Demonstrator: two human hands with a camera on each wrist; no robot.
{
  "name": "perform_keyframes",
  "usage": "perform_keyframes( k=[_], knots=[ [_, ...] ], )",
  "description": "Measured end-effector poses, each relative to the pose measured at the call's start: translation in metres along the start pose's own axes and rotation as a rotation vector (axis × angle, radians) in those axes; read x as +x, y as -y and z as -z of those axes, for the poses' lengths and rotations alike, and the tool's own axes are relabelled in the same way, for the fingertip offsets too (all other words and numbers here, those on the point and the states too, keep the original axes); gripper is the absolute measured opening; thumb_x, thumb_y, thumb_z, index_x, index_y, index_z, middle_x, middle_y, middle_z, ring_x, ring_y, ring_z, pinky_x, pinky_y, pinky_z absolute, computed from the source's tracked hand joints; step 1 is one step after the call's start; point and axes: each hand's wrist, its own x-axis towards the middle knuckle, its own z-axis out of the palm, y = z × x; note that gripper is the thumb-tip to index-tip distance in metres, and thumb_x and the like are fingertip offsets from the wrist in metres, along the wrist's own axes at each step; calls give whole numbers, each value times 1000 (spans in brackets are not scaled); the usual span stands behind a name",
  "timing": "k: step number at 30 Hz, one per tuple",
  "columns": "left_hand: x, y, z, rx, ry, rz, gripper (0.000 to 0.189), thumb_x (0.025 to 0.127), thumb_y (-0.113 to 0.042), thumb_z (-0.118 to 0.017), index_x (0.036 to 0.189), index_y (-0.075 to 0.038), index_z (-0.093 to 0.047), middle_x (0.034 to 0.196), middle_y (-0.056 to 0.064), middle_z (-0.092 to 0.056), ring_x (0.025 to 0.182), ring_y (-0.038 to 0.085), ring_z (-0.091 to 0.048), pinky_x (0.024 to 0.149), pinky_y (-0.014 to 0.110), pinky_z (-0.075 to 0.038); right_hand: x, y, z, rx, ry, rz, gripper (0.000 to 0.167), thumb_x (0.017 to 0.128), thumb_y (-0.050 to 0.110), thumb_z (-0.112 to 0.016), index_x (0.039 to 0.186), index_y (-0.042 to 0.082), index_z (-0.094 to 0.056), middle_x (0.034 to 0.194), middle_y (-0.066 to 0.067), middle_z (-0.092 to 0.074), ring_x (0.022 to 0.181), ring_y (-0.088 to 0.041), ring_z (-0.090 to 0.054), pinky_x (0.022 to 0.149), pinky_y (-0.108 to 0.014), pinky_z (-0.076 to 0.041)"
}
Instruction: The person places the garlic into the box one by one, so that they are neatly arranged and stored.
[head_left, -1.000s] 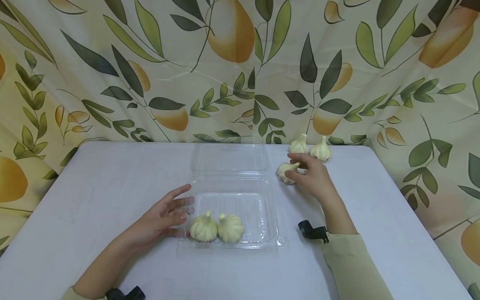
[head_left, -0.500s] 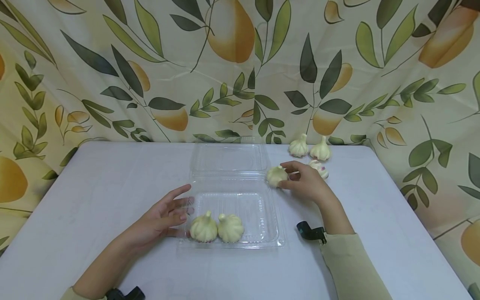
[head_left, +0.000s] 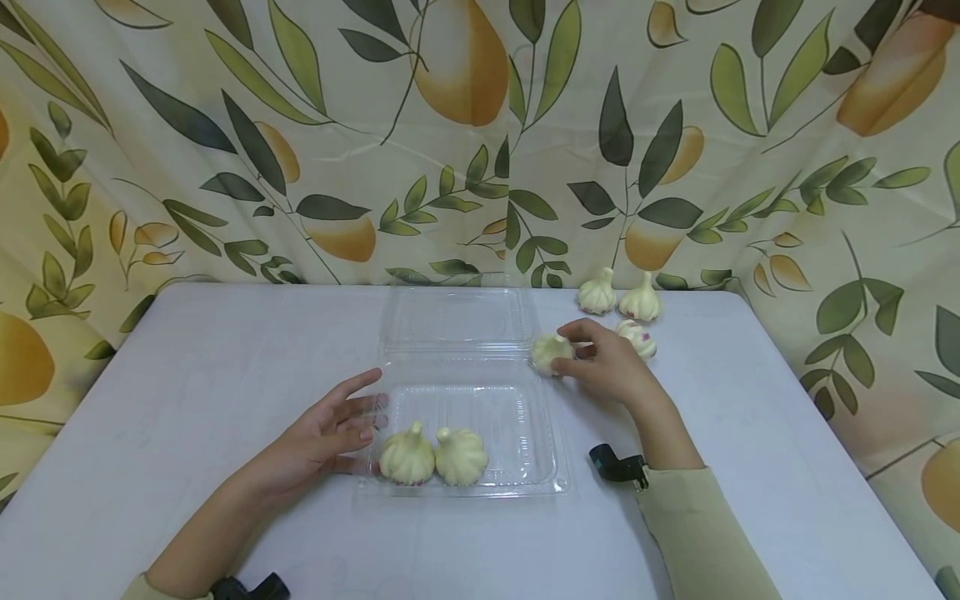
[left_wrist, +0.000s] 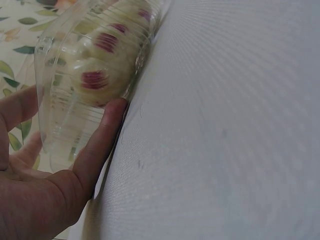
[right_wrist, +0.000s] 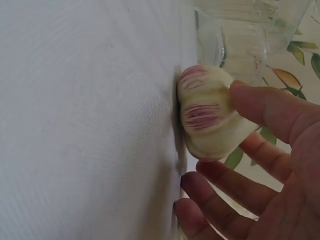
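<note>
A clear plastic clamshell container (head_left: 517,450) lies open on the white table, its lid (head_left: 461,317) folded back. Two garlic bulbs (head_left: 407,454) sit side by side near its front left corner. Through the clear wall in the left wrist view, purple-streaked bulbs (left_wrist: 95,80) show. My left hand (head_left: 322,437) rests at the container's left side, fingers extended, thumb (left_wrist: 107,130) against the wall. With thumb and fingers, my right hand (head_left: 611,358) pinches another garlic bulb (right_wrist: 210,115) beside the container's back right corner, at or just above the tabletop.
Three more garlic bulbs stand at the back right: a left one (head_left: 597,292), a right one (head_left: 641,298) and a front one (head_left: 637,338) partly behind my right hand. A leaf-and-fruit patterned cloth (head_left: 300,142) hangs behind the table (head_left: 247,350).
My right hand has drawn a garlic bulb left and slightly nearer, toward the container, uncovering another bulb behind it. During the last half second it has barely moved. The left hand stays put.
</note>
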Motion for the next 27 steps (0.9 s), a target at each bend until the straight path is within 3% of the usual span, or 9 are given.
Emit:
perform_keyframes(
  k=[4, 9, 17, 27],
  knots=[
    [0, 0, 0, -1, 3, -3, 73, 101, -9, -55, 160, -27, -16, 160, 17, -21, 142, 41, -27, 95, 52, -50, 0, 0, -1, 28, -9, -19, 48, 89, 26, -74, 128, 6, -55, 133, -20, -59, 121, -38, -60, 99, -52, -48],
    [0, 1, 1, -2, 9, -5, 73, 101, -8, -55, 160, -27, -16, 160, 17, -21, 143, 41, -26, 95, 52, -50, 0, 1, -1, 46, -32, -5, 48, 89, 21, -72, 132, 8, -55, 131, -21, -60, 119, -38, -60, 98, -50, -48],
    [0, 0, 1, 1, 6, 2, 73, 101, -8, -55, 160, -27, -15, 161, 16, -20, 144, 41, -25, 95, 53, -50, -1, 2, 2, 11, -90, -6, 44, 89, 18, -71, 131, 12, -61, 137, -14, -59, 117, -38, -62, 95, -49, -49],
    [0, 0, 0, -1, 3, 1, 73, 101, -7, -54, 160, -26, -15, 160, 16, -21, 143, 40, -26, 95, 52, -50, -2, 4, 4, 17, -103, -14, 42, 90, 19, -71, 130, 11, -61, 139, -14, -57, 118, -38, -62, 94, -49, -50]
  ],
)
